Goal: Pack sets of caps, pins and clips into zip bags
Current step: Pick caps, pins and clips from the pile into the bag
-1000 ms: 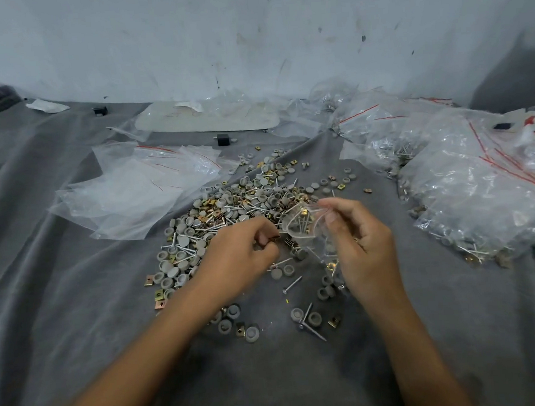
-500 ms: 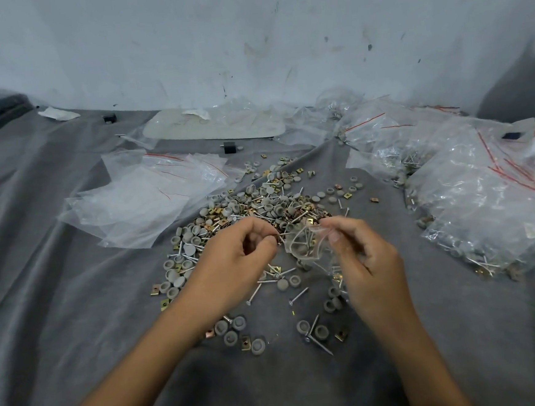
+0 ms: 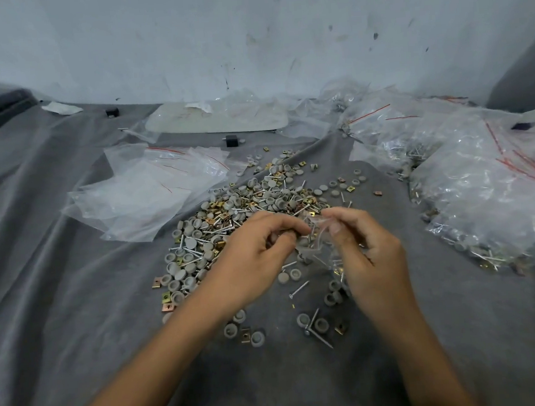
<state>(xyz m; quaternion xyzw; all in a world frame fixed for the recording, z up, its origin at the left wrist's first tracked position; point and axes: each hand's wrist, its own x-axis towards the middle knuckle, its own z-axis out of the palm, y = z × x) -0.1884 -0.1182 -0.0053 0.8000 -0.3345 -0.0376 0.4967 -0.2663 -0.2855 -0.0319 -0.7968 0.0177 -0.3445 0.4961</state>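
A heap of grey round caps, metal pins and gold square clips [image 3: 247, 204] is spread over the grey cloth [image 3: 60, 315]. Above its near edge a small clear zip bag [image 3: 315, 236] with a few parts inside hangs between both hands. My right hand [image 3: 364, 249] pinches the bag's top edge with thumb and fingertips. My left hand [image 3: 257, 255] meets the bag's left edge with curled fingers, and what those fingertips pinch is hidden. Loose caps and a pin [image 3: 314, 325] lie below the hands.
A stack of empty zip bags with red seal lines [image 3: 150, 189] lies at the left. Filled bags [image 3: 489, 185] pile up at the right. A flat pale tray under plastic [image 3: 218, 120] sits by the scuffed wall. Two small black blocks [image 3: 231, 140] stand behind the heap.
My left hand has risen from the heap and closed in on the bag's mouth. My right hand has kept hold of the bag, which is now more crumpled between the fingers.
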